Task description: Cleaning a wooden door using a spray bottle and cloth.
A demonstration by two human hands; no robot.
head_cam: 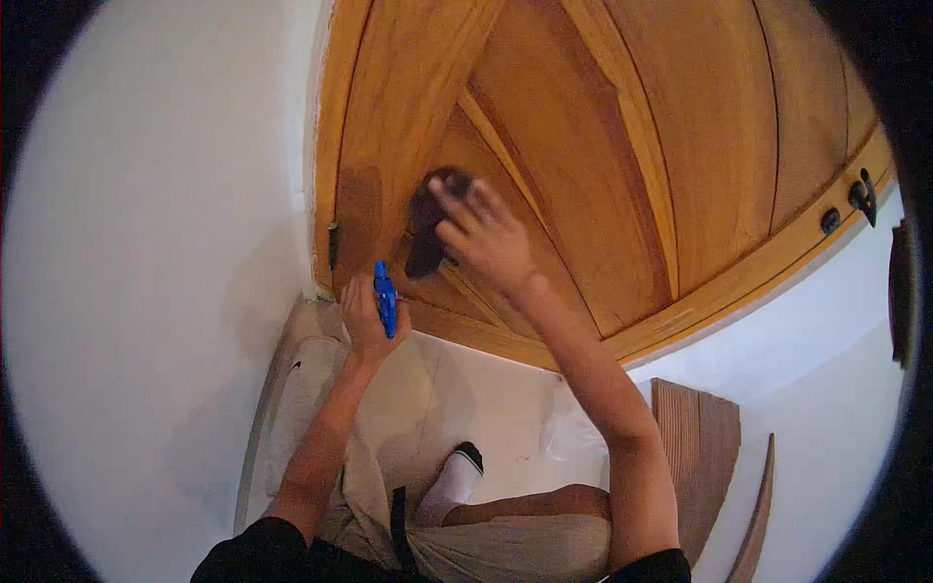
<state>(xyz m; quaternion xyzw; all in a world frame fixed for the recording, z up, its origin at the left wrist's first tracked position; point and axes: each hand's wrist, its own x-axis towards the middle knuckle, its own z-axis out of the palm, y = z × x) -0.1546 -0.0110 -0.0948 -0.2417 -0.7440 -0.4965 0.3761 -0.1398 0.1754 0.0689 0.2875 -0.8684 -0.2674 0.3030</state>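
Observation:
A panelled wooden door (568,146) with diagonal strips stands before me. My left hand (368,313), low near the hinge side, is closed around a blue object (386,299), perhaps a spray bottle's trigger head; most of it is hidden in the hand. My right hand (485,233) is raised at the lower part of the door, blurred, its fingers spread over or in front of a dark patch (430,211). Whether that patch is a cloth or a shadow, and whether the fingers press on anything, I cannot tell.
A black metal hinge (332,246) sits at the door's left edge, a dark handle (863,197) at its far right. White walls (146,218) flank it. Brown boards (692,444) lean at the lower right. Clear plastic (572,426) lies on the pale floor near my socked foot (459,474).

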